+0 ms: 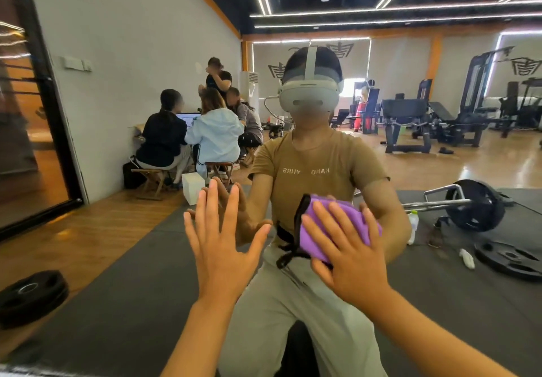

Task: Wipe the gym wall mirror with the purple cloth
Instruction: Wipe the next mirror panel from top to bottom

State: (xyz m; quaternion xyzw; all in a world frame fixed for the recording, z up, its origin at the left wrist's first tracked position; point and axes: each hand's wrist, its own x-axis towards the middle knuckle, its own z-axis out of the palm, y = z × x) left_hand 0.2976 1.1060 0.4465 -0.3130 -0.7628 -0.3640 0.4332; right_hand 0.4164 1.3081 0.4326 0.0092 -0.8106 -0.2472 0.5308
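The gym wall mirror [410,156] fills the view in front of me and shows my own reflection in a tan shirt and headset. My left hand [218,244] lies flat on the glass with its fingers straight and spread, meeting its reflection. My right hand [347,256] presses the folded purple cloth [328,224] against the mirror at waist height of my reflection, fingers straight and spread over it. The cloth has a dark edge on its left side.
The mirror's dark frame [50,104] runs down the left. Reflected behind me are grey floor mats, a weight plate [32,294] at lower left, a loaded barbell [472,203], a plastic bottle [413,225], gym machines, and several people seated round a laptop.
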